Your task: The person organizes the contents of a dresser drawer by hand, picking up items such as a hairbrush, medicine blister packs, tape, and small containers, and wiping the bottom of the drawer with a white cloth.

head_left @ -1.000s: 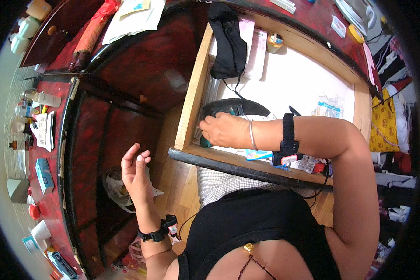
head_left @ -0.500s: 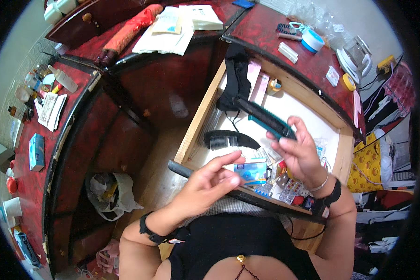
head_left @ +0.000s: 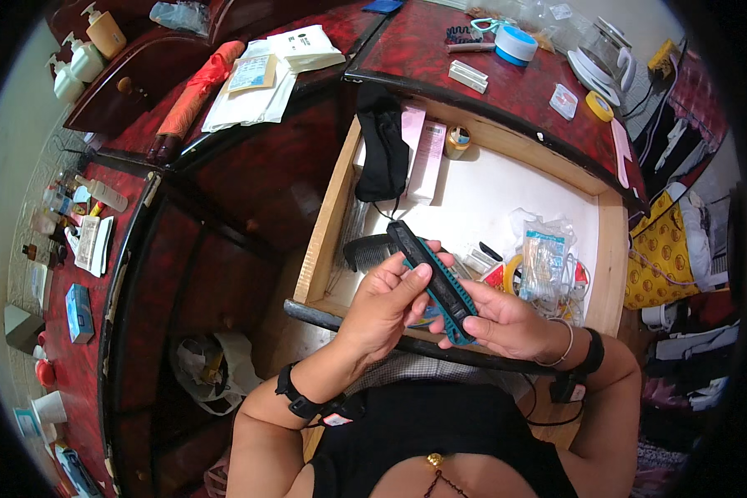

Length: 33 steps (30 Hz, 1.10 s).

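Above the front of an open wooden drawer (head_left: 610, 249), both my hands hold a long black-and-teal utility knife (head_left: 434, 282), as it looks to be. My left hand (head_left: 382, 300) pinches its middle, the thumb on top. The near end is gripped by my right hand (head_left: 510, 322), with the thumb pressed on it. The knife lies at a slant, its far end pointing up and left. No blade shows. Behind my left hand is a black comb (head_left: 365, 251), partly hidden. Clear plastic packets (head_left: 544, 261) and a yellow tape roll (head_left: 513, 274) lie beyond my right hand.
A black cloth item (head_left: 382, 153), pink boxes (head_left: 426, 162) and a small amber jar (head_left: 456, 141) sit at the drawer's back left. Dark red tabletops (head_left: 390, 58) surround it, with a blue-and-white tub (head_left: 515, 46). A white bag (head_left: 236, 365) stands in the shelf at left.
My right hand has brought the knife down and toward me, turning it steeper. My left hand, empty and spread before, has closed on it. The view has shifted too.
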Available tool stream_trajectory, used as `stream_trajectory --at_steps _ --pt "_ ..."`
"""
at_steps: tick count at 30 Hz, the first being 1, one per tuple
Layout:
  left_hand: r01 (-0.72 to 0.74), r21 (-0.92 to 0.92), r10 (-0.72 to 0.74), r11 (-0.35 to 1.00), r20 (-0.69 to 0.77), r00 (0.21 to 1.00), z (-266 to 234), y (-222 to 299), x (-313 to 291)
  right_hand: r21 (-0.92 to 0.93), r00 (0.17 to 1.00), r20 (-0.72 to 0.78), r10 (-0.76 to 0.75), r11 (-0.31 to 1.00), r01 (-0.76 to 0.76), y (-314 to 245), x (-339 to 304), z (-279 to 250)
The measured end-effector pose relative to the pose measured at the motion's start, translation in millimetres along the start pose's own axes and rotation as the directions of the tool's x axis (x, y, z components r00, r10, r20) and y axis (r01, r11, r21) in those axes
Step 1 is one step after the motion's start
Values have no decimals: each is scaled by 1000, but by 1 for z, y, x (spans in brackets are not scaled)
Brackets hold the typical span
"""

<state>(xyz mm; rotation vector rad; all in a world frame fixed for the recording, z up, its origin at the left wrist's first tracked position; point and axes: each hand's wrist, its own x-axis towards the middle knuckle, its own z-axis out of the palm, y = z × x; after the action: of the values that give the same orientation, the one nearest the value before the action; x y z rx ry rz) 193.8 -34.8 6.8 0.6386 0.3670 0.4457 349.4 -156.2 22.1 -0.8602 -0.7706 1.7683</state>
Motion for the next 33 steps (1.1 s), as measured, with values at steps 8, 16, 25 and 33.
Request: stream_trajectory --at_steps 8,16,25,33 --pt "54 -30 -52 998 70 996 1 -11 -2 -238 982 -152 -109 969 71 14 -3 -1" --pt "120 -31 -116 992 97 989 3 -17 4 -271 947 -309 -86 962 -1 11 -2 6" --pt "157 -99 -155 983 28 987 6 -17 10 -227 933 -355 -59 974 -25 10 1 7" --pt "162 -172 -147 972 100 984 -5 -13 10 -154 984 -162 -80 987 55 7 -1 9"
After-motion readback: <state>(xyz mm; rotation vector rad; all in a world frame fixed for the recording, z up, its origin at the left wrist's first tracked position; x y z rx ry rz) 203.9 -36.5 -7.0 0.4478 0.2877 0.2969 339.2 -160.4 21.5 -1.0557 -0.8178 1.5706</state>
